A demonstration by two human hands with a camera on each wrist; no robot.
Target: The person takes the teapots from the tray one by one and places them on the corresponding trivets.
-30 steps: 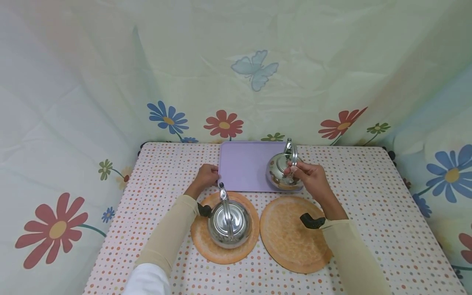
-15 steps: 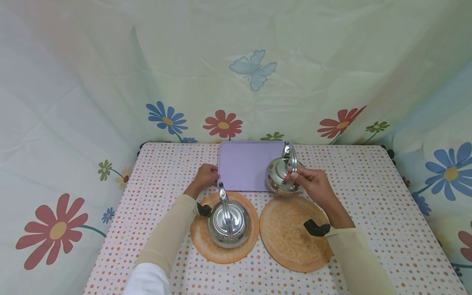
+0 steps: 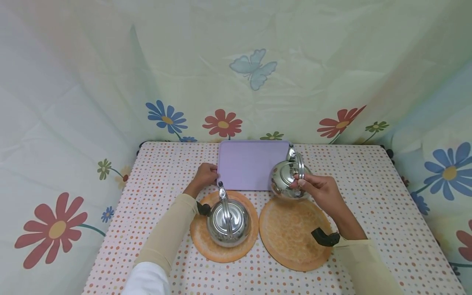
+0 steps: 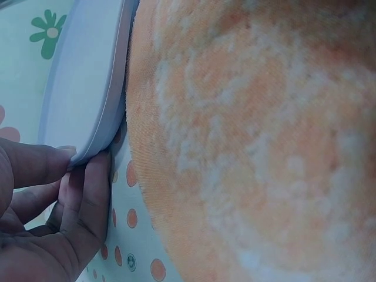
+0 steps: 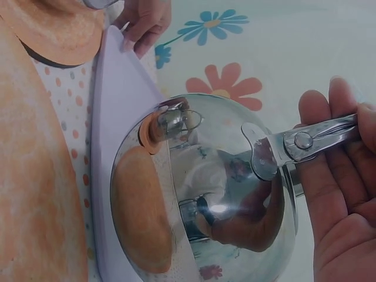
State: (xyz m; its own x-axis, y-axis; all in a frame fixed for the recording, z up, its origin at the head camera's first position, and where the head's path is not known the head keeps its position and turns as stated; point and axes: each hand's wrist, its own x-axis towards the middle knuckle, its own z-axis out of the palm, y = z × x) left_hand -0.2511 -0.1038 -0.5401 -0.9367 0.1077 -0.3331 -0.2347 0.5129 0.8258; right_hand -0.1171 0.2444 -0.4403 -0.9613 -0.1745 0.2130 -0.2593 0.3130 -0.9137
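Note:
My right hand (image 3: 324,192) grips the handle of a shiny steel kettle (image 3: 282,189) over the near right corner of a lilac tray (image 3: 247,164). In the right wrist view, the fingers curl round the folding handle beside the rounded kettle body (image 5: 235,194). At the tray's left end my left hand (image 3: 205,176) pinches the edge. The left wrist view shows its thumb on top of the tray corner (image 4: 94,141) and fingers beneath. A second steel kettle (image 3: 228,235) stands upright on a round orange mat (image 3: 200,246), near the left forearm.
Another round, bread-patterned mat (image 3: 295,237) lies to the right, below the held kettle. A dotted cloth (image 3: 166,164) covers the table. Flower-printed curtains (image 3: 184,61) hang behind and at both sides. Black camera mounts (image 3: 324,237) sit on the wrists.
My right hand has moved the kettle toward me and slightly right, so it now overhangs the tray's near right corner. The left hand and the other kettle have stayed put.

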